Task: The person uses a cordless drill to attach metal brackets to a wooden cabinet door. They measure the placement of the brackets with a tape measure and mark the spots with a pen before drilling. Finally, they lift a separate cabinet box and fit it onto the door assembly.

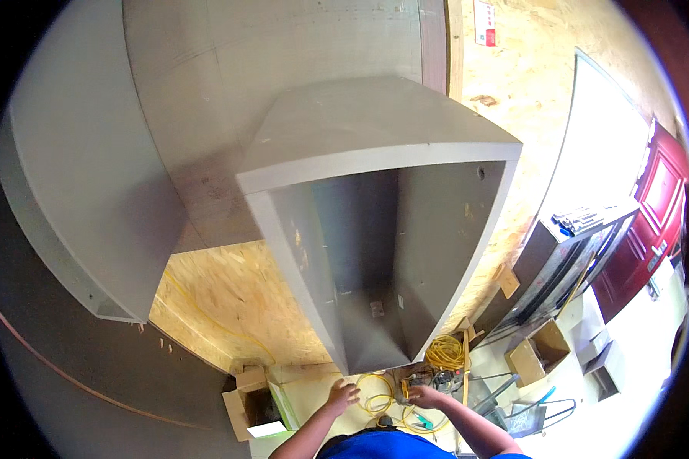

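A tall grey open-fronted metal cabinet [383, 122] stands before me, with a bare inside. Below its lower end is my left hand [343, 396]. Its fingers are apart and hold nothing. Further right, my right hand [426, 396] has its fingers drawn in at a small yellow-and-dark thing [404, 388]. What that thing is, I cannot make out against the clutter behind it. Neither hand touches the cabinet. A loose yellow hose or cable [373, 403] lies in loops on the floor between and beyond the hands.
A coiled yellow hose [446, 352] lies right of the cabinet's foot. Cardboard boxes stand at left [237, 405] and right [540, 353]. Another grey cabinet-like piece [84, 168] rises at left. Tools lie atop a dark metal rack [540, 264], near a red door [651, 222].
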Demonstrator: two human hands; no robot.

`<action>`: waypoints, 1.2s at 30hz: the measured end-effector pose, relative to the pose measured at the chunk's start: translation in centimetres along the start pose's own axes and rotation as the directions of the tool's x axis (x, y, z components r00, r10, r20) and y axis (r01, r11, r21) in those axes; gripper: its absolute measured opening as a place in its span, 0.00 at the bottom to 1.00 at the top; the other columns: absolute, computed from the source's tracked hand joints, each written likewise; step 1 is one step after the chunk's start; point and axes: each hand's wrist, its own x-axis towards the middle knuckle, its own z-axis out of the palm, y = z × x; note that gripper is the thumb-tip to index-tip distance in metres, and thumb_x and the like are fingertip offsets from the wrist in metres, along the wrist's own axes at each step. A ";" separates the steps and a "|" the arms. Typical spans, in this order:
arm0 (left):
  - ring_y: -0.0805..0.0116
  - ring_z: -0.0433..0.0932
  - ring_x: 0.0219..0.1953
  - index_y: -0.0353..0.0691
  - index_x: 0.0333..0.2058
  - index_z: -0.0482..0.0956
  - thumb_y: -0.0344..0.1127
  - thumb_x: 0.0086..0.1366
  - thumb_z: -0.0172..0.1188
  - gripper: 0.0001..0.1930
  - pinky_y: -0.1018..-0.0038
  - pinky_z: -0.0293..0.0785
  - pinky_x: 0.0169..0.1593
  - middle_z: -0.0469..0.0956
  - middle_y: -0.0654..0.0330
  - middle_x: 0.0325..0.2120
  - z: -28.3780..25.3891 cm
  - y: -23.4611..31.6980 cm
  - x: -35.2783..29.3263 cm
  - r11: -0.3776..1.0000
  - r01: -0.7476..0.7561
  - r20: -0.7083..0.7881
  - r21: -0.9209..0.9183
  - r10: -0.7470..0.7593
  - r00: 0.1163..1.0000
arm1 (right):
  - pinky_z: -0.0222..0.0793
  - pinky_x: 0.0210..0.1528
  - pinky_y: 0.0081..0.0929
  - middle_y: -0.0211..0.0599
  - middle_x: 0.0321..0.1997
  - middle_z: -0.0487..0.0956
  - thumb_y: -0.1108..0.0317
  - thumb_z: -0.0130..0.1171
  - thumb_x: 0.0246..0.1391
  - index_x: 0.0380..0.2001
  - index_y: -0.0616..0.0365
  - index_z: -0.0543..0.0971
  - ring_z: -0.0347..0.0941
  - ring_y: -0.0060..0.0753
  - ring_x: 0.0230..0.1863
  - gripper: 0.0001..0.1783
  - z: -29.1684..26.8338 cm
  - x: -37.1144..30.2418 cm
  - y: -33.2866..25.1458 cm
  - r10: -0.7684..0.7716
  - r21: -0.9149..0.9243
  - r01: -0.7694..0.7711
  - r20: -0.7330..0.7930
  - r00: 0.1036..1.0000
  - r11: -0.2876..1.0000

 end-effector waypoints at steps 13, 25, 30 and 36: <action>0.44 0.62 0.66 0.39 0.69 0.51 0.53 0.72 0.43 0.34 0.52 0.60 0.67 0.57 0.39 0.67 -5.0 -4.7 -14.2 0.938 0.274 0.502 -0.212 -0.136 0.854 | 0.66 0.63 0.42 0.57 0.62 0.72 0.58 0.42 0.68 0.68 0.53 0.62 0.71 0.48 0.61 0.27 26.5 3.6 -11.4 -0.319 0.569 -0.044 0.523 0.791 0.821; 0.54 0.58 0.67 0.44 0.65 0.60 0.54 0.69 0.47 0.31 0.51 0.59 0.65 0.57 0.54 0.68 -6.1 -7.6 -22.7 0.968 0.181 0.486 0.175 -0.244 0.839 | 0.63 0.61 0.47 0.36 0.67 0.66 0.42 0.48 0.64 0.73 0.42 0.52 0.61 0.39 0.67 0.39 26.6 -8.4 -6.7 0.138 0.737 -0.108 0.019 0.990 0.668; 0.55 0.53 0.70 0.41 0.71 0.43 0.52 0.73 0.43 0.36 0.56 0.53 0.68 0.49 0.53 0.70 2.1 -9.0 -23.5 0.952 -0.096 0.670 0.292 -0.132 0.731 | 0.61 0.63 0.31 0.38 0.70 0.62 0.50 0.41 0.67 0.69 0.55 0.59 0.59 0.35 0.68 0.33 25.9 -8.8 -8.0 0.220 0.622 0.186 -0.516 0.828 0.761; 0.52 0.45 0.73 0.42 0.72 0.40 0.55 0.74 0.42 0.38 0.59 0.44 0.72 0.44 0.47 0.72 10.0 -13.5 -22.2 0.742 -0.488 0.731 0.460 -0.004 0.682 | 0.44 0.73 0.28 0.42 0.72 0.61 0.54 0.32 0.68 0.69 0.59 0.58 0.54 0.39 0.73 0.32 22.2 -13.6 -5.5 0.292 0.525 0.439 -0.819 0.494 0.730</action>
